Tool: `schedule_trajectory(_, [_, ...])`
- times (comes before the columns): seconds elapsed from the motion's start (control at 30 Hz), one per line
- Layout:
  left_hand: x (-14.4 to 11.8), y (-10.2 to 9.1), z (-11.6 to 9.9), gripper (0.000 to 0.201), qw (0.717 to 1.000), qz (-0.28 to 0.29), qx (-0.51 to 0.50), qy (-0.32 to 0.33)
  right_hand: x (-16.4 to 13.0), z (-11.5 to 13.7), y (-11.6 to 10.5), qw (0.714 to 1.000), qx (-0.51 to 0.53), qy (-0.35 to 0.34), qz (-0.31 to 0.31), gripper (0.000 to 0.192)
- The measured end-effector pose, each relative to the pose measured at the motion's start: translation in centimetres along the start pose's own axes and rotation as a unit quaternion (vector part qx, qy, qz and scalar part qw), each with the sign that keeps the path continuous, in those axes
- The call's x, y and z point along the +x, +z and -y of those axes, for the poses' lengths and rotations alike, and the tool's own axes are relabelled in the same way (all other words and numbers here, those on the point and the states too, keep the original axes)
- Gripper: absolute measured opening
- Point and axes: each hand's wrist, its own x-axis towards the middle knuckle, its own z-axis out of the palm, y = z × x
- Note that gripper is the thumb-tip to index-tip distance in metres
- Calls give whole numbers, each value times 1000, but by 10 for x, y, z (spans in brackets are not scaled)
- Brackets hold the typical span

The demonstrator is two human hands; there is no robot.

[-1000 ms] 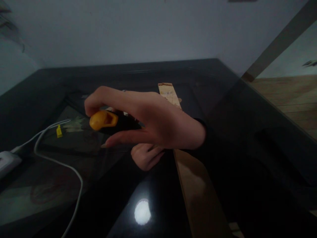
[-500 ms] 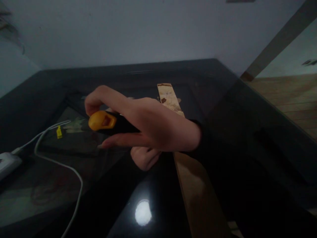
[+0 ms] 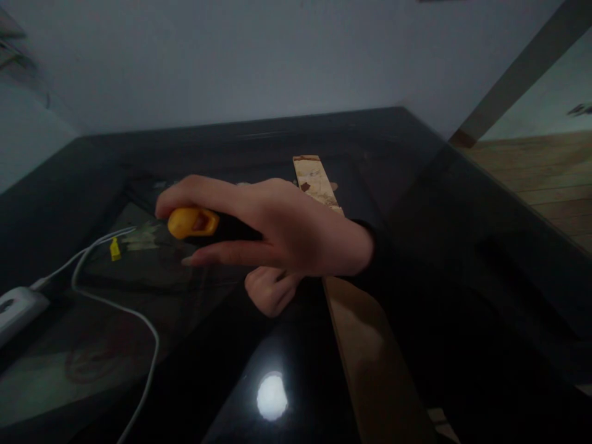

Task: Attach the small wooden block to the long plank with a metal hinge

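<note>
Right hand [image 3: 296,237] fingers wrapped round yellow-black tool [image 3: 203,225] — left hand [image 3: 271,293] beneath, fingers curled, on wooden strip [image 3: 361,333], bench [image 3: 462,246].

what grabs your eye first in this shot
The right hand at mid-frame, closed around a black tool with a bright yellow end. Below it the left hand rests beside a long wooden strip on the glossy dark table. A white cable loops at left.
</note>
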Motion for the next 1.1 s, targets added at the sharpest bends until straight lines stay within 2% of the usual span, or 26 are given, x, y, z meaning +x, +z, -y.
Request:
schedule_trajectory(0.1, [2,-1,-1,29,1000,-14,10,6,0,0,-1,1000,-6,6,27,44])
schedule_trajectory(0.2, [7,-5,-3,30,997,-61,14,36,1,1,-4,1000,-8,0,-5,42])
schedule_trajectory(0.3, [13,-11,-5,30,993,-95,2,67,1,3,-8,999,-10,-14,-32,48])
schedule_trajectory(0.5, [13,-11,-5,39,995,-67,-15,67,-7,22,-25,984,-116,91,-96,42])
schedule_trajectory(0.57, [12,-10,-5,40,996,-58,-23,62,-11,29,-32,975,-158,96,-120,38])
schedule_trajectory(0.67, [13,-12,-5,40,996,-49,-33,59,-19,34,-43,963,-181,95,-178,32])
schedule_trajectory(0.83, [17,-17,-6,36,996,-53,-33,64,-48,25,-61,934,-99,137,-313,26])
schedule_trajectory(0.93, [20,-20,-8,35,993,-67,-43,82,-83,8,-69,904,-6,216,-370,27])
schedule_trajectory(1.03, [23,-24,-12,36,990,-79,-55,99,-135,-9,-72,834,62,287,-467,28])
schedule_trajectory(1.1, [24,-26,-14,36,989,-82,-58,105,-175,-15,-70,772,120,337,-525,28])
